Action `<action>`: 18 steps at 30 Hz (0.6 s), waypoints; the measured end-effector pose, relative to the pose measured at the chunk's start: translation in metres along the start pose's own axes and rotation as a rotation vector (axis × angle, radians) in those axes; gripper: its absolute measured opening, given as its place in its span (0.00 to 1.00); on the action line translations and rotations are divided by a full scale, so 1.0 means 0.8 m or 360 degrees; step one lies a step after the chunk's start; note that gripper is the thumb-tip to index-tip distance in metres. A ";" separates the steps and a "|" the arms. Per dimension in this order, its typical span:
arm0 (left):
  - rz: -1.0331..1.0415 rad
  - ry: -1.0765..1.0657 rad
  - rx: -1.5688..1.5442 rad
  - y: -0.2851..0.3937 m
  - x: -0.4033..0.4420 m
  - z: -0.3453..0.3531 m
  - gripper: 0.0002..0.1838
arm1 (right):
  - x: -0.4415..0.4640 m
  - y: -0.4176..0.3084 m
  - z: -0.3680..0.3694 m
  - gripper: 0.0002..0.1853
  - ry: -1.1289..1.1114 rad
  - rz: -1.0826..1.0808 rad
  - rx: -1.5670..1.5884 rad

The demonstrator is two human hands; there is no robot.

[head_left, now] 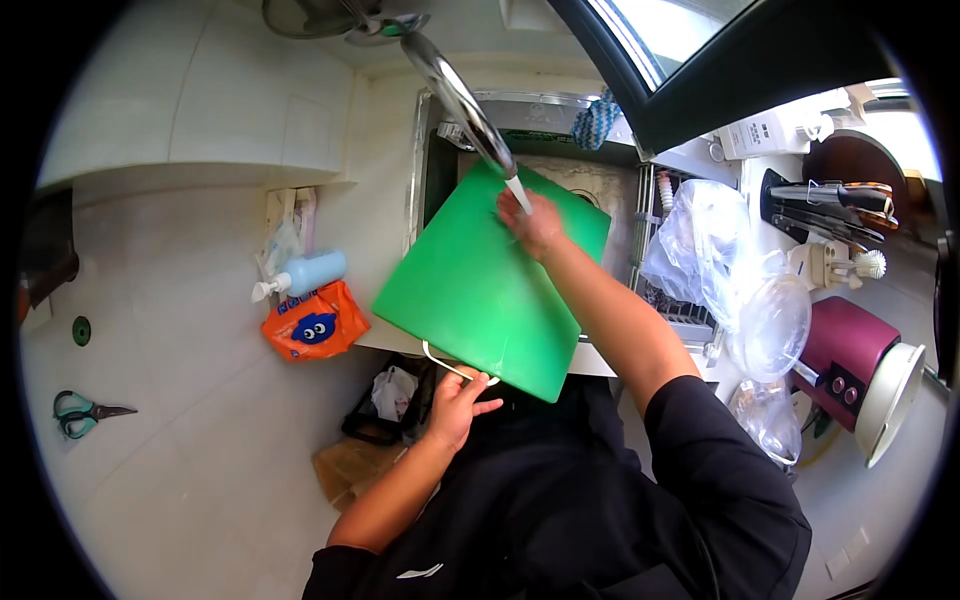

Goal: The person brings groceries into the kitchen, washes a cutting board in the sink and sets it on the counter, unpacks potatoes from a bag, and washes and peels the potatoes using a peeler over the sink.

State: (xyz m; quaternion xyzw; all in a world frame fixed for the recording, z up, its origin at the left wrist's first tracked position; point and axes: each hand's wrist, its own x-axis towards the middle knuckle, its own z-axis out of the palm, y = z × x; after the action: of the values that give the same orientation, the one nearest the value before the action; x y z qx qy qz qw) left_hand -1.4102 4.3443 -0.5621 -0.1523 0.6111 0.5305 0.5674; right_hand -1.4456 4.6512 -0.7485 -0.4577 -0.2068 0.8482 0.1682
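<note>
A large green cutting board [470,270] lies tilted across the sink, its near corner reaching past the counter edge. My left hand [458,408] is closed on the board's white handle [445,366] at the near edge. On the upper part of the board, my right hand [535,225] is blurred by motion under the chrome faucet [455,95]. Its fingers are too smeared to show whether they hold anything. A white streak, which looks like water, drops from the spout beside that hand. Much of the sink [422,160] is hidden by the board.
An orange packet [315,325] and a blue pump bottle [315,272] sit left of the sink. Scissors [90,413] lie further left. On the right are a clear plastic bag [700,240], a knife block [785,205] and a maroon appliance [845,350]. A dark window frame [740,75] juts overhead.
</note>
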 end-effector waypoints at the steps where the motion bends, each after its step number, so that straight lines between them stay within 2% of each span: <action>1: -0.0046 -0.0056 0.0078 -0.003 0.004 -0.007 0.07 | 0.004 0.005 0.000 0.18 -0.0070 0.0074 0.0133; 3: -0.0101 -0.0103 0.0229 0.001 0.012 -0.013 0.08 | 0.004 0.010 -0.002 0.18 -0.0133 0.0152 0.0276; 4: -0.0150 -0.0153 0.0369 0.004 0.015 -0.016 0.10 | 0.005 0.010 -0.002 0.17 -0.0022 0.0181 0.0345; 5: -0.0219 -0.0185 0.0401 0.007 0.014 -0.016 0.16 | 0.007 0.008 -0.004 0.16 0.0089 0.0209 0.0409; 6: -0.0224 -0.0182 0.0401 0.010 0.010 -0.013 0.16 | 0.018 0.016 -0.016 0.16 0.0092 0.0214 0.0411; 8: -0.0387 -0.0074 0.0377 0.020 0.010 -0.011 0.22 | 0.039 0.031 -0.033 0.18 -0.0042 0.0187 0.0546; 9: -0.0546 -0.0149 0.0602 0.031 0.015 -0.016 0.28 | 0.028 0.024 -0.028 0.18 -0.0040 0.0189 0.0553; 10: -0.0619 -0.0146 0.0807 0.040 0.015 -0.020 0.29 | 0.018 0.015 -0.023 0.18 0.0031 0.0167 0.0433; 12: -0.0783 -0.0384 0.1252 0.090 0.021 -0.011 0.25 | 0.011 0.003 -0.020 0.19 0.0107 0.0141 0.0316; 13: -0.0577 -0.0553 0.1252 0.116 0.030 0.004 0.20 | 0.011 0.001 -0.022 0.19 0.0090 0.0140 0.0300; 14: -0.0493 -0.0612 0.1167 0.132 0.057 0.017 0.17 | 0.010 0.002 -0.023 0.19 0.0072 0.0145 0.0278; 15: -0.0268 -0.0349 0.0896 0.152 0.072 0.060 0.15 | 0.010 0.004 -0.024 0.19 0.0077 0.0145 0.0279; 16: -0.0039 -0.0324 0.0647 0.150 0.123 0.073 0.15 | 0.013 0.002 -0.025 0.19 0.0069 0.0107 0.0293; 17: 0.0147 -0.0265 0.0296 0.146 0.182 0.092 0.14 | 0.016 0.000 -0.027 0.20 0.0067 0.0065 0.0306; 18: 0.0133 -0.0257 -0.0158 0.155 0.233 0.120 0.14 | 0.024 0.007 -0.036 0.20 0.0078 0.0056 0.0299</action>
State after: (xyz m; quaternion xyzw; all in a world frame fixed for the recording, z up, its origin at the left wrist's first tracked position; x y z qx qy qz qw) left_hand -1.5146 4.5495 -0.6426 -0.1113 0.5421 0.5939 0.5840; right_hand -1.4319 4.6612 -0.7787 -0.4640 -0.1141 0.8553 0.2004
